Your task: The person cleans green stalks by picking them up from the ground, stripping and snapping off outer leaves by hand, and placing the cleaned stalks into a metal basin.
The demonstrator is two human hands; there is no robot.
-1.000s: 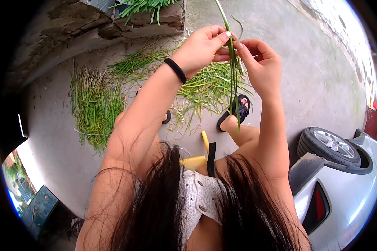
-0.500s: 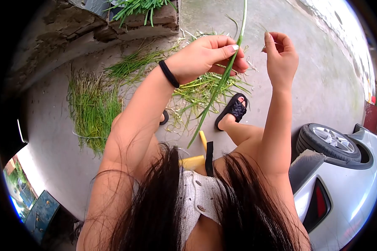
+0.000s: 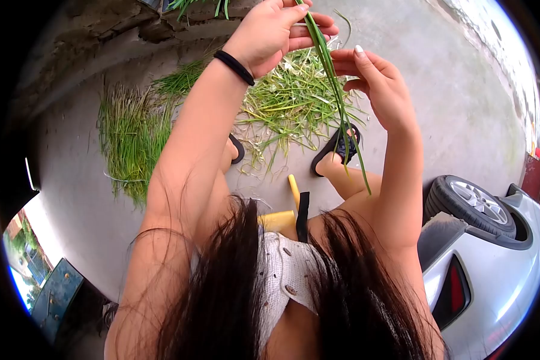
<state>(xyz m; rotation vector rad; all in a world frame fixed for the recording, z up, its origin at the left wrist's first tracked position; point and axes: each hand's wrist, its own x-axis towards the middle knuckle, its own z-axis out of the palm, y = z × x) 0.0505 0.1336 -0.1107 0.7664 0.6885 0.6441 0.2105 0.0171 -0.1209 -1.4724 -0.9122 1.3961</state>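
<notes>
Between the thumb and fingers of my left hand [image 3: 276,35], at the top of the view, is a green stalk [image 3: 327,60] with long leaves hanging down past my right hand. My right hand [image 3: 375,81] is just right of the stalk, its thumb and fingers apart, with nothing seen held in it. Below the hands, loose green and pale leaves [image 3: 300,99] lie scattered on the concrete. A thick bundle of green stalks [image 3: 132,141] lies to the left.
A silver car [image 3: 498,282] with a wheel [image 3: 477,204] stands at the right. Black sandals [image 3: 345,144] are on the ground below the hands, and a yellow seat frame [image 3: 277,221] is beneath me. A stone ledge [image 3: 126,42] runs along the upper left.
My left hand has moved up and left with the stalk, whose leaves now hang to the lower right. My right hand has come back beside it, its fingers more spread.
</notes>
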